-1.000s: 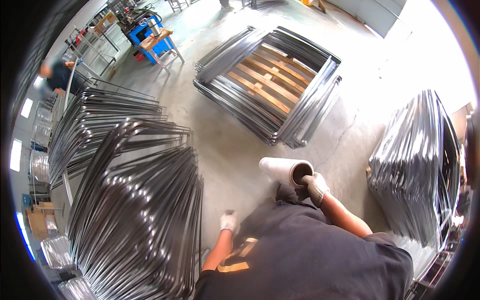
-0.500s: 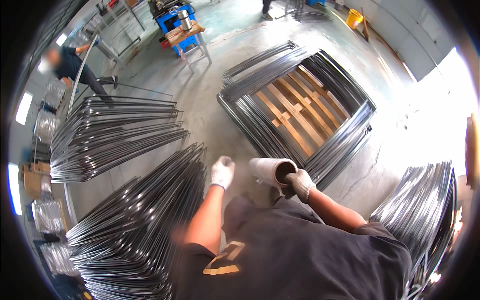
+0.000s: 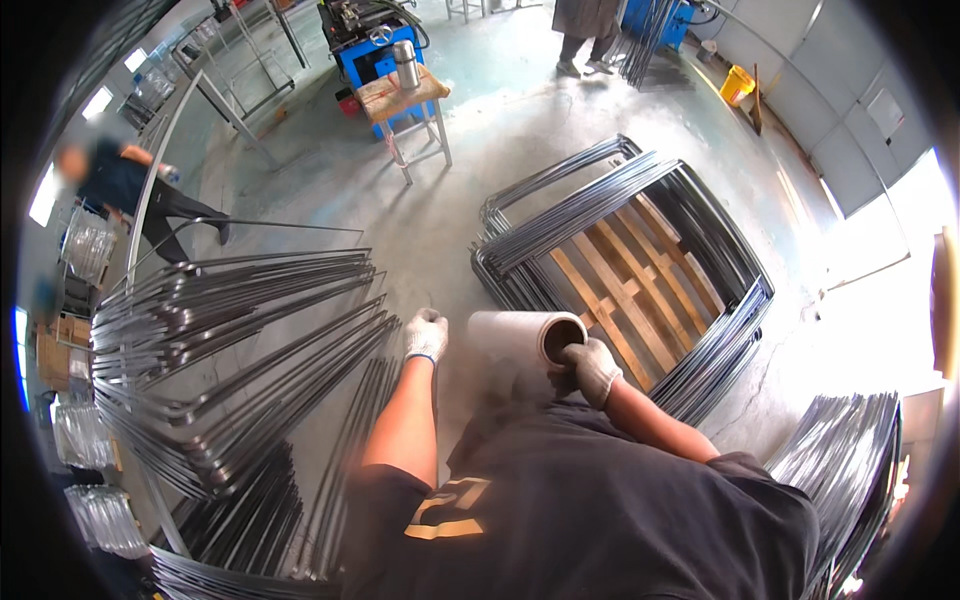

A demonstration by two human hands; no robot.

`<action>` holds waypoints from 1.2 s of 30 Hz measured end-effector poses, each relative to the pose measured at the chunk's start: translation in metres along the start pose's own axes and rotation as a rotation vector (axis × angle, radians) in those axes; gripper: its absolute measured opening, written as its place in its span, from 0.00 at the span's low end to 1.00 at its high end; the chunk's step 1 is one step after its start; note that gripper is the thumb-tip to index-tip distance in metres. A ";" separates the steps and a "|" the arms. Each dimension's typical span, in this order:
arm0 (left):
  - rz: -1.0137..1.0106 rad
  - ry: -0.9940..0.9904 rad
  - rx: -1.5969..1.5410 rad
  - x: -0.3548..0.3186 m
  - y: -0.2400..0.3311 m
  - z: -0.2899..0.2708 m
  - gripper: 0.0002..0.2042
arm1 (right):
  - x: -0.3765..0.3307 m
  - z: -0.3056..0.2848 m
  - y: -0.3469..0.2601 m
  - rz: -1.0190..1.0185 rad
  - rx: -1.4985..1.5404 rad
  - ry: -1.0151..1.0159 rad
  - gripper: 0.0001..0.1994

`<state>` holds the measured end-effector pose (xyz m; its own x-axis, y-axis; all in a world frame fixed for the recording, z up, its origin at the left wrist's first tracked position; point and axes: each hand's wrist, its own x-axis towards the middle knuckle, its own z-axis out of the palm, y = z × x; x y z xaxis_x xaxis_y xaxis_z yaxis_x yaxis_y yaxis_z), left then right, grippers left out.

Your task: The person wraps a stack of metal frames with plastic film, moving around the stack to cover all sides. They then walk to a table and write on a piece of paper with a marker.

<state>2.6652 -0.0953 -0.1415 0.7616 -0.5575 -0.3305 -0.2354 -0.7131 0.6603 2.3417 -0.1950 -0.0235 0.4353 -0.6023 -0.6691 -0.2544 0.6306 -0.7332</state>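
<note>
Head view: right hand [image 3: 590, 368] gloved, arm bent, grip plugged into the open core of a whitish film roll [image 3: 520, 337], roll lying at 9 o'clock of it. Left hand [image 3: 426, 335] raised, fingers loosely curled, just beside the roll's far end, contact unclear.

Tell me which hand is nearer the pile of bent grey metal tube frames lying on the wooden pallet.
Right. The gloved right hand grips the open end of the pale film roll, just beside the frames on the wooden pallet. The gloved left hand is farther away, on the roll's other side.
</note>
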 end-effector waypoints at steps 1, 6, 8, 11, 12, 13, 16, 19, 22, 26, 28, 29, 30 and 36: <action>0.014 0.007 0.005 0.014 -0.004 -0.007 0.16 | 0.021 0.006 -0.010 0.014 -0.009 -0.004 0.16; 0.019 0.031 -0.035 0.070 -0.058 -0.036 0.17 | 0.106 0.048 -0.067 0.063 -0.038 -0.009 0.14; -0.051 0.040 -0.038 0.075 -0.091 -0.052 0.17 | 0.154 0.060 -0.075 0.086 -0.074 0.000 0.14; -0.337 -0.011 -0.088 0.076 -0.144 -0.071 0.17 | 0.216 0.093 -0.117 0.102 -0.088 -0.016 0.14; -0.445 -0.007 -0.171 0.067 -0.155 -0.073 0.16 | 0.238 0.100 -0.120 0.089 -0.085 -0.005 0.14; -0.557 0.002 -0.255 0.058 -0.166 -0.077 0.16 | 0.260 0.109 -0.128 0.085 -0.098 -0.009 0.14; -0.329 0.000 -0.024 0.044 -0.218 -0.094 0.08 | 0.331 0.134 -0.151 0.097 -0.166 -0.026 0.14; -0.536 -0.032 -0.119 0.051 -0.219 -0.085 0.09 | 0.377 0.160 -0.194 0.124 -0.121 0.011 0.13; -0.595 -0.043 -0.171 0.074 -0.241 -0.070 0.11 | 0.435 0.196 -0.227 0.154 -0.110 0.034 0.13; -0.531 -0.013 -0.370 0.154 -0.291 -0.077 0.12 | 0.521 0.243 -0.249 0.155 -0.064 0.043 0.16; -0.520 -0.025 -0.811 0.219 -0.295 -0.107 0.12 | 0.561 0.270 -0.265 0.146 -0.038 0.051 0.16; -0.417 -0.083 -0.422 0.254 -0.270 -0.115 0.09 | 0.582 0.268 -0.270 0.146 -0.033 0.093 0.16; -0.294 -0.136 -0.025 0.290 -0.205 -0.143 0.06 | 0.602 0.268 -0.278 0.184 -0.010 0.139 0.15; -0.608 0.213 -0.535 0.389 -0.104 -0.232 0.09 | 0.718 0.315 -0.307 0.185 0.081 0.161 0.15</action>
<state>3.1261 -0.1394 -0.1822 0.7740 -0.0103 -0.6331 0.5304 -0.5357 0.6571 3.0040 -0.6673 -0.2405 0.2430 -0.5395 -0.8061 -0.2439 0.7703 -0.5891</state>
